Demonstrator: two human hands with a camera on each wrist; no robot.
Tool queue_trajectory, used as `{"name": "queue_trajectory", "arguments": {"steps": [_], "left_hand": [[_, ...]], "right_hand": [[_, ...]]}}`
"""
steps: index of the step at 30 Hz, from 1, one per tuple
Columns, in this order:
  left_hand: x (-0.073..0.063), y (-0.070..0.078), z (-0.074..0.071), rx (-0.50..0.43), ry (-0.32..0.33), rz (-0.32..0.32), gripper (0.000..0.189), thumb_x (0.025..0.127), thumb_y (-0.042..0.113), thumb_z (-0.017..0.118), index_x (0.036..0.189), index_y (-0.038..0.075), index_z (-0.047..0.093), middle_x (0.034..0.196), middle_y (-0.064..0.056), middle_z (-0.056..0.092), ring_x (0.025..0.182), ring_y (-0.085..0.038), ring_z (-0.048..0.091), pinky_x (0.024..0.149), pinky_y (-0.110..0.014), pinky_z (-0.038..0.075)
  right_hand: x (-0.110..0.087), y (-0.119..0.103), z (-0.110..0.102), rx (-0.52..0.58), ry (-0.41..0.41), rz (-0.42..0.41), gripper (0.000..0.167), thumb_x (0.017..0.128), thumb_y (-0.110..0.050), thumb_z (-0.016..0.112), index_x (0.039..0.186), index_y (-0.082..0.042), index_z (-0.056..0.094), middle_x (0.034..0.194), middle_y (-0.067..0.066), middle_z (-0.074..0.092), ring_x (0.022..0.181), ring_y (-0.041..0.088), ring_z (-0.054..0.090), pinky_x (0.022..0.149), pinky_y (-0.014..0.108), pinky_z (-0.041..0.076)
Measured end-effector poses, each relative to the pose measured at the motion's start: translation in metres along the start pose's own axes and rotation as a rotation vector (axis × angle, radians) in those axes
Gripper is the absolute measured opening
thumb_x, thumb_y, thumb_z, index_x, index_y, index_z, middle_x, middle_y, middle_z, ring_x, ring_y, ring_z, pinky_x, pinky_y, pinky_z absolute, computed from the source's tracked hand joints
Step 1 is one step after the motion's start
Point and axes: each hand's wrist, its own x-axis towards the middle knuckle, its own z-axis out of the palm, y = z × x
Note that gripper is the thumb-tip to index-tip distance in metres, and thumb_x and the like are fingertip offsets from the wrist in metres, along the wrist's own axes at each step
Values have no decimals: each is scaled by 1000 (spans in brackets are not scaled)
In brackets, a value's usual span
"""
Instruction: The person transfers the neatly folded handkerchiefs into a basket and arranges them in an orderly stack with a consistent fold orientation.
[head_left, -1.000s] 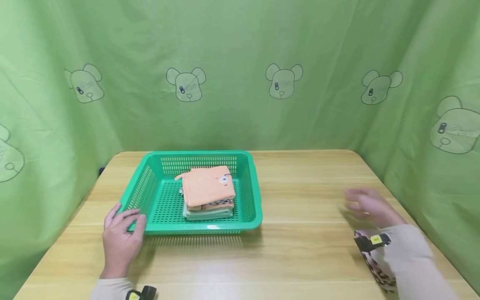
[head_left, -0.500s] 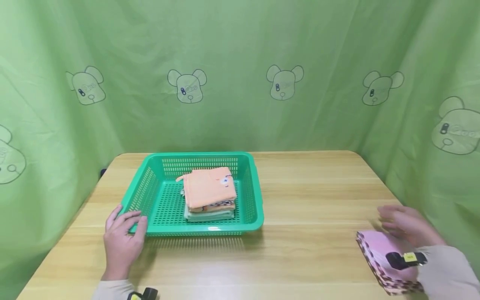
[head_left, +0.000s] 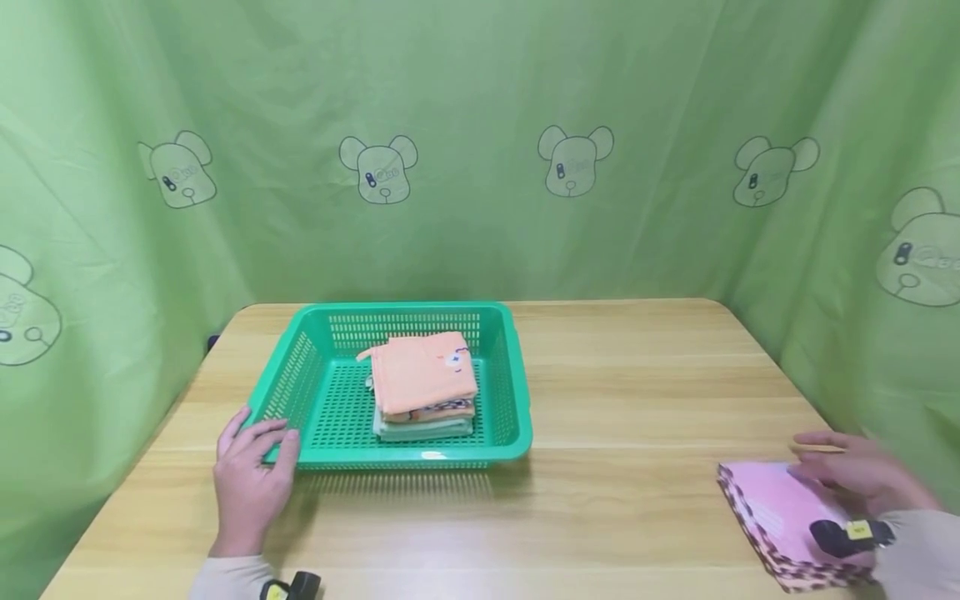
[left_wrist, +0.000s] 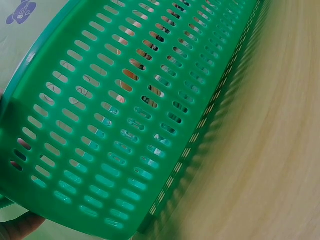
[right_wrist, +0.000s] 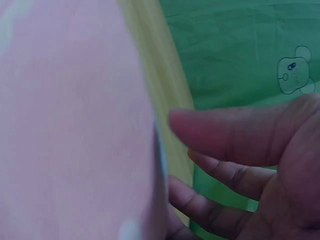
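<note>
At the near left corner of a green plastic basket [head_left: 405,455], my left hand [head_left: 251,483] grips the rim; part of a finger [left_wrist: 22,226] shows by the rim in the left wrist view. Inside the basket lies a stack of folded towels, a peach towel [head_left: 423,375] on top and a pale green towel [head_left: 423,429] at the bottom. My right hand [head_left: 866,471] is at the far right edge of a folded pink towel [head_left: 783,508] with a dark checked border. In the right wrist view thumb and fingers stand apart, some fingertips hidden behind the pink towel [right_wrist: 80,130].
The wooden table [head_left: 622,392] spreads between the basket and the pink towel. A green curtain [head_left: 465,233] with printed bear heads encloses the back and both sides.
My right hand has moved right and nearer to me, uncovering the pink towel and coming to its right edge. The left hand keeps its place on the basket.
</note>
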Motion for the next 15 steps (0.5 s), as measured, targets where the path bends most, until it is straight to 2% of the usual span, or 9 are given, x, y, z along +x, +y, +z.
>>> {"name": "queue_trajectory", "arguments": {"steps": [3,4,5,6,8,10,12,13,15], "left_hand": [[0,0,0,2,3,1,16,82,11,68,75,-4,71,94,-22,70,123,-47,45,106,-59,27],[0,0,0,1,3,0,16,82,10,68,75,-4,71,94,-22,70,123,-47,45,106,-59,28],[0,0,0,1,3,-2,16,82,10,68,75,-4,71,94,-22,70,123,-47,45,106,-59,28],[0,0,0,2,2,-3,16,82,10,68,75,-4,71,94,-22,70,123,-47,45,106,-59,28],[0,0,0,3,2,-3,17,82,11,68,75,-4,71,95,-22,70,123,-48,45,106,-59,28],[-1,0,1,5,0,-5,17,82,11,68,75,-4,71,95,-22,70,123,-48,45,105,-60,28],[-1,0,0,7,-1,-8,17,82,11,68,75,-4,71,95,-22,70,123,-48,45,105,-60,28],[-1,0,0,7,-2,-9,17,82,11,68,75,-4,71,95,-22,70,123,-47,45,105,-60,28],[0,1,0,7,-3,-16,16,82,10,68,75,-4,71,95,-22,70,123,-47,45,105,-61,28]], "right_hand": [[5,4,3,-13,1,-34,34,85,-7,69,118,0,61,99,-4,68,80,9,62,71,29,53],[7,3,5,-54,13,-44,40,85,-8,69,121,6,57,102,-1,68,81,7,60,71,28,53],[8,3,6,-68,20,-40,38,85,-8,69,119,5,59,104,2,68,81,7,60,71,28,53],[9,2,8,-97,32,-44,44,85,-10,69,122,10,55,105,3,68,83,7,60,72,29,53],[11,1,12,-46,23,-17,39,87,-13,69,121,3,59,106,1,65,84,13,62,73,33,54],[13,-2,16,-21,18,1,36,89,-16,67,121,-3,61,106,4,64,83,17,62,72,36,54],[13,-2,19,43,6,10,30,91,-19,66,120,-15,62,106,-7,61,85,18,62,74,37,54],[15,-3,21,76,3,13,26,91,-19,66,117,-20,63,104,-8,61,83,19,62,74,38,55],[22,-5,25,125,9,-8,24,90,-15,67,113,-21,65,98,-13,63,80,19,64,72,37,55]]}}
